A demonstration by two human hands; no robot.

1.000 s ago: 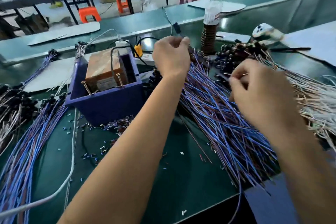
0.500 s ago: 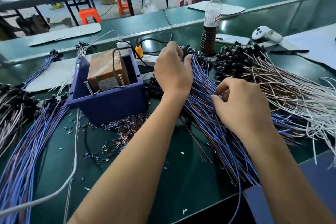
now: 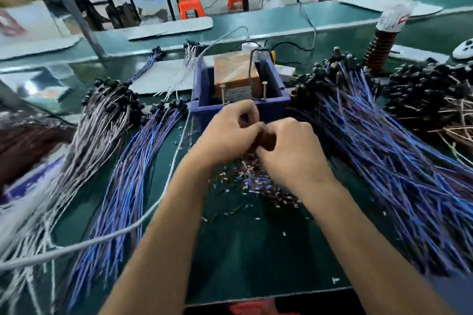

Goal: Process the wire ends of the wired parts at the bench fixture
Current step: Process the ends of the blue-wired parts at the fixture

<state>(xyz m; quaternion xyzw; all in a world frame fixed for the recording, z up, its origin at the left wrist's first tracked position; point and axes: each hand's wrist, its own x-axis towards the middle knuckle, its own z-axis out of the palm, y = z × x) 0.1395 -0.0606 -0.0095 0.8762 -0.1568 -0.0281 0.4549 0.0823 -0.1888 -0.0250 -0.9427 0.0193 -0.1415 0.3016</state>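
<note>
Bare hands [image 3: 258, 140] curled together before blue fixture [image 3: 238, 94].

Factory assembly floor, clearly. Long green desk [image 3: 256, 250] buried in bundles of blue wires [image 3: 399, 166], grey wires [image 3: 102, 130], cut scraps [image 3: 256, 184]. Blue box fixture [image 3: 238, 100] sits centre. Behind: second work line, orange plastic stools [image 3: 191, 7], cardboard boxes, metal shelf rail.

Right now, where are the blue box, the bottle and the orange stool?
Blue box [image 3: 271, 107]: head view, front wall.
Bottle [image 3: 378, 55]: head view, dark lower body.
Orange stool [image 3: 190, 7]: head view, seat and legs.
</note>
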